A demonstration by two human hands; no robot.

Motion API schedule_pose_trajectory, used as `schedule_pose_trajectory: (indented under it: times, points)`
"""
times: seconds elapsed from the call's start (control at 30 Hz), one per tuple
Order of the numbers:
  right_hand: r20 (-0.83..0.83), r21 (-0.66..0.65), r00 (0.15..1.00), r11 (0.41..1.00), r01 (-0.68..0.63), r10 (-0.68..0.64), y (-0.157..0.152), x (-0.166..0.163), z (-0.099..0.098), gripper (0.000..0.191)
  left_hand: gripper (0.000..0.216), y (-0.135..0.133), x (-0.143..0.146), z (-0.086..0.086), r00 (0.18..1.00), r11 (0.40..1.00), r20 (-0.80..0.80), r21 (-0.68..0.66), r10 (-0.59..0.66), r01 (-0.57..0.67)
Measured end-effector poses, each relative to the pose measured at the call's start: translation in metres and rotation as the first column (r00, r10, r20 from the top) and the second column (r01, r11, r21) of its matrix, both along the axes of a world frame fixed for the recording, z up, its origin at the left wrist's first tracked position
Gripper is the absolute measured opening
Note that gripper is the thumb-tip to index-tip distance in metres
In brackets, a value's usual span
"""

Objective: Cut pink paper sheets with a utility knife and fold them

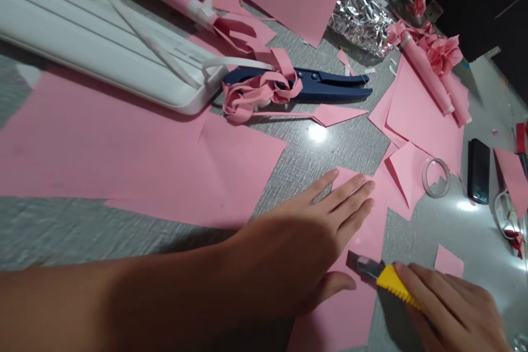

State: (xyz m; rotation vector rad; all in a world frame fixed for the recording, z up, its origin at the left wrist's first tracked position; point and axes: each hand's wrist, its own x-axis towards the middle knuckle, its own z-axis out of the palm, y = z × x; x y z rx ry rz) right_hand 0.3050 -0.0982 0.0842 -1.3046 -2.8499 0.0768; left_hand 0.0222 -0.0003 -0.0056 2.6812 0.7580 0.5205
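Observation:
My left hand point(305, 231) lies flat with its fingers stretched out over a strip of pink paper point(365, 236) on the grey table. The strip runs from under my fingertips down to the bottom of the view. My right hand point(449, 302) is closed around a yellow utility knife point(396, 286). The knife's dark blade points left and lies over the pink strip, just right of my left thumb. Whether the blade touches the paper, I cannot tell.
A large pink sheet point(144, 159) lies at left below a white appliance point(165, 66). Dark blue pliers point(334, 85) rest near twisted pink paper point(264, 91). Rightward are a tape roll point(436, 177), a black phone point(478, 170) and pink paper rolls point(427, 77). Crumpled foil point(358, 16) sits behind.

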Motion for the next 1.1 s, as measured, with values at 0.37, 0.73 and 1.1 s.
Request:
schedule_pose_trajectory:
  times: [0.37,0.73,1.1]
  points:
    - [-0.029,-0.022,0.999,0.999,0.023,-0.024,0.012,-0.008,0.001,0.046,0.092,0.000,-0.001,-0.002,0.997,0.999,0.073,-0.035,-0.034,0.037]
    - [0.001,-0.088,1.000,0.996,0.026,-0.026,0.005,0.009,0.000,0.066,0.088,0.002,0.000,-0.002,0.993,0.992,0.109,-0.115,-0.042,0.054]
    - [-0.031,-0.085,1.000,0.996,-0.004,0.002,0.022,0.002,0.002,0.037,0.089,0.003,0.000,0.002,0.996,0.993,0.082,-0.108,-0.044,0.053]
